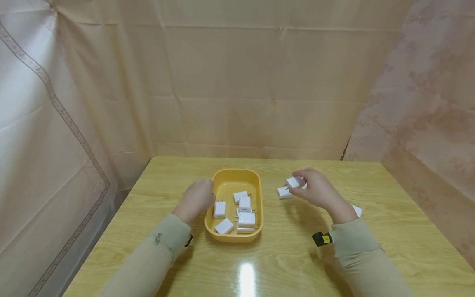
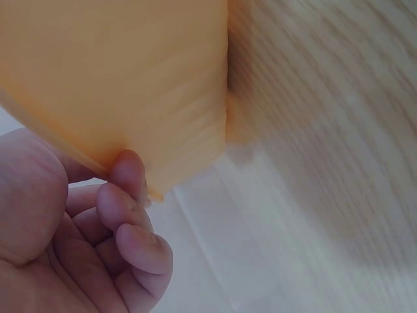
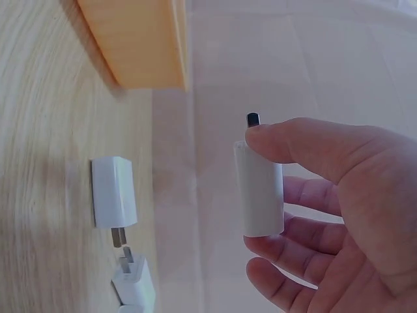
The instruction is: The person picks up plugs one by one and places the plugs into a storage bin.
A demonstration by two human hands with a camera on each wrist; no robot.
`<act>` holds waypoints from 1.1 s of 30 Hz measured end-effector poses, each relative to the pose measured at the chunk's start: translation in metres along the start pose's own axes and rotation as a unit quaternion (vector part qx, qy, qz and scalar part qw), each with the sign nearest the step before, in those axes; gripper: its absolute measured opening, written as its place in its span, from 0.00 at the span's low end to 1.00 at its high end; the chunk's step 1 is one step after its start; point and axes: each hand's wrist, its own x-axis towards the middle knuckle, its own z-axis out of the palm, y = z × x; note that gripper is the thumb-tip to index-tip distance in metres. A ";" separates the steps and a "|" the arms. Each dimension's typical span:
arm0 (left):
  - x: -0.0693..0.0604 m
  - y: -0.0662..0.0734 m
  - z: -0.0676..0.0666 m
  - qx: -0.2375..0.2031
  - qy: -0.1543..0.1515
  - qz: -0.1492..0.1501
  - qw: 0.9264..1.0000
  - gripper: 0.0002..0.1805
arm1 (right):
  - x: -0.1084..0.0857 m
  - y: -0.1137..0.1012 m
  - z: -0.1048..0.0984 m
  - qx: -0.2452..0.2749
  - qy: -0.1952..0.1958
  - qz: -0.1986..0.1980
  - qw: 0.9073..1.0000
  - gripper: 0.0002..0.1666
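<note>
My left hand (image 1: 196, 196) pinches the left rim of a yellow plastic basket (image 1: 260, 194); the left wrist view shows thumb and curled fingers on its edge. Several white plug-in chargers (image 1: 246, 219) lie inside in a loose group toward the near end. To the right of the basket, my right hand (image 1: 318, 190) holds another white charger (image 1: 295, 182) above the table. The right wrist view shows this held charger (image 3: 259, 189) between thumb and fingers, with a metal prong sticking out past the thumb.
A white charger (image 1: 284, 193) lies on the wooden table (image 1: 282, 264) just under the right hand. One more charger (image 1: 357, 210) is partly hidden behind the right wrist. Hanging cloth (image 1: 237, 82) surrounds the table at the back and both sides.
</note>
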 end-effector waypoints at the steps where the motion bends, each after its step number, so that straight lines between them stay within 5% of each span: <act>1: 0.000 -0.001 0.000 0.001 0.001 0.002 1.000 0.09 | 0.000 -0.001 0.000 -0.001 -0.001 0.001 1.000 0.33; 33: 0.001 -0.004 0.001 -0.011 -0.001 -0.004 1.000 0.13 | 0.013 -0.033 0.020 -0.002 -0.005 -0.037 0.999 0.30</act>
